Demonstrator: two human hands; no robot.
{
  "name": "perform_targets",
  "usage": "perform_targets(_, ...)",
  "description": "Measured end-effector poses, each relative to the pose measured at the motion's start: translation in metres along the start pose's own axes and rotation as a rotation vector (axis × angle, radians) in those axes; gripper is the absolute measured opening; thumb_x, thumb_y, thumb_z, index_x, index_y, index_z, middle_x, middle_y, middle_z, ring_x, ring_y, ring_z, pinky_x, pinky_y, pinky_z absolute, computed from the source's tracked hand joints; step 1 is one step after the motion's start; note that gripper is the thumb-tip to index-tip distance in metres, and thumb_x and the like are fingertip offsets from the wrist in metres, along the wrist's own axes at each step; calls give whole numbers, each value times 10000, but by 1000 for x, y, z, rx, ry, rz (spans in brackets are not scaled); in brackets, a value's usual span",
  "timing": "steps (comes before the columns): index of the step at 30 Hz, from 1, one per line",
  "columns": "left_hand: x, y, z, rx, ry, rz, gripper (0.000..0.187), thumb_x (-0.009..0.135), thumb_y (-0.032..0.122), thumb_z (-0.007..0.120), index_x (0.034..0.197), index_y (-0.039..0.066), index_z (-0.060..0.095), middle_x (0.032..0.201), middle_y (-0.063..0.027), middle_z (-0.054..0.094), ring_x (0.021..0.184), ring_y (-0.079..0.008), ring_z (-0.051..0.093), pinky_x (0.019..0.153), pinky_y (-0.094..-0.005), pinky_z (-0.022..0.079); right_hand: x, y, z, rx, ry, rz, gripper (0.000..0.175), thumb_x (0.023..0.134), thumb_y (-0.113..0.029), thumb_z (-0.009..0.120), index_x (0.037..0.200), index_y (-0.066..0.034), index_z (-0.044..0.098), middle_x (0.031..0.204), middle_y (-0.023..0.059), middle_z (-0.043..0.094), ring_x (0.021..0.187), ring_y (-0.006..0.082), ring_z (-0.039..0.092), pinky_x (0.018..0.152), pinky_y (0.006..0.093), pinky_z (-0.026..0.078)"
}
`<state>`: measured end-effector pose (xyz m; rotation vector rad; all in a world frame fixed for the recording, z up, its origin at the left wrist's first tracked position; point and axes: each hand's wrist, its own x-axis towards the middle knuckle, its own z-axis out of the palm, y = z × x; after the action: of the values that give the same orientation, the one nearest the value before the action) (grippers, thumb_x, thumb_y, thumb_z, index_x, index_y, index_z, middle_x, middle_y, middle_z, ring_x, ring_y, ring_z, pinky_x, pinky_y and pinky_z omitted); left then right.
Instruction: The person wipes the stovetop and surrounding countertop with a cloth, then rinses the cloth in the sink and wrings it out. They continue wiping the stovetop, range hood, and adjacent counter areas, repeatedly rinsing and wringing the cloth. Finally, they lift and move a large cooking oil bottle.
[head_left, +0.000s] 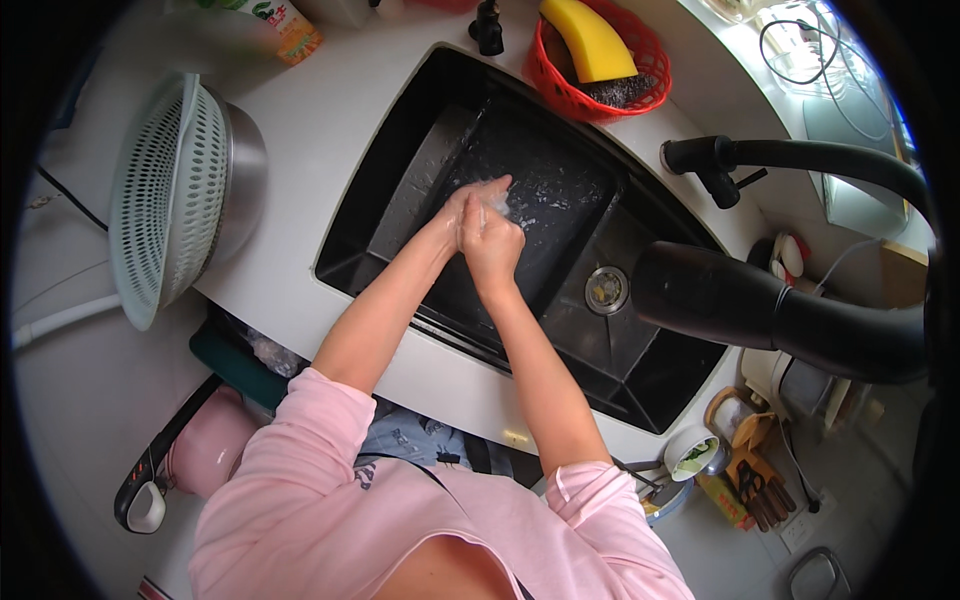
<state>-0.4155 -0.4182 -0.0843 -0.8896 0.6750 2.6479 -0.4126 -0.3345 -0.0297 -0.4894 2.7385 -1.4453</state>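
Note:
My left hand (471, 196) and my right hand (495, 241) are pressed together, wet, above the black sink (409, 187). My right hand is curled, its thumb lying against my left hand. Between them shows a small whitish, translucent patch (497, 202); whether it is foam or a thin sheet, I cannot tell. A finger of my left hand points out past it, and the rest of that hand is partly hidden. Below them, a dark rectangular basin (517, 142) in the sink holds water with pale flecks. To its right lies the drain strainer (606, 290), with yellowish bits inside.
A large black faucet (705, 296) reaches over the sink's right side. Behind the sink stands a red plastic basket (585, 105) with a yellow sponge (589, 41) and a dark scourer. A pale green colander (169, 195) leans by a steel bowl (244, 165) at left.

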Motion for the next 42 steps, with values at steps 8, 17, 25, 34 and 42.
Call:
perform_targets(8, -1, -14, 11, 123, 348, 192, 152, 906, 215, 568, 885, 65, 564, 806, -49, 617, 704, -165, 613, 624, -305, 490, 47, 91, -1, -411, -16, -280, 396, 897, -330, 497, 573, -124, 594, 540, 111, 580, 522, 323, 593, 482, 434, 469)
perform_targets(17, 9, -52, 11, 2299, 507, 669, 884, 788, 358, 650, 1466, 103, 144, 1521, -140, 128, 1261, -374, 380, 1098, -528, 179, 25, 149, -8, -911, -407, -214, 571, 899, -426, 446, 1410, -191, 347, 1438, 136, 336, 1385, 380, 169, 1077, 576, 172)
perform_targets(25, 17, -35, -14, 2003, 242, 267, 702, 812, 349, 593, 1412, 106, 321, 1509, -136, 189, 1305, -337, 351, 1086, -593, 85, 0, 88, -12, -392, -221, 275, 370, 862, -184, 500, 1181, 1, 471, 1031, 177, 571, 920, 270, 554, 805, 406, 453)
perform_targets(34, -55, -35, 48, 1219, 105, 521, 481, 784, 153, 632, 1207, -19, 481, 1275, -216, 465, 1195, -342, 464, 998, -366, 378, -8, 57, -69, 1078, -249, 961, 354, 955, -340, 382, 1091, -70, 565, 979, 56, 611, 909, 182, 579, 789, 316, 467)
perform_targets(42, -53, -52, 61, 1229, 464, 1003, 284, 765, 201, 688, 904, -21, 578, 930, -143, 589, 890, -348, 560, 772, -378, 452, -25, 73, -18, 1652, -145, 1267, 260, 931, -294, 496, 1000, -60, 583, 992, 93, 639, 883, 237, 633, 795, 388, 530)
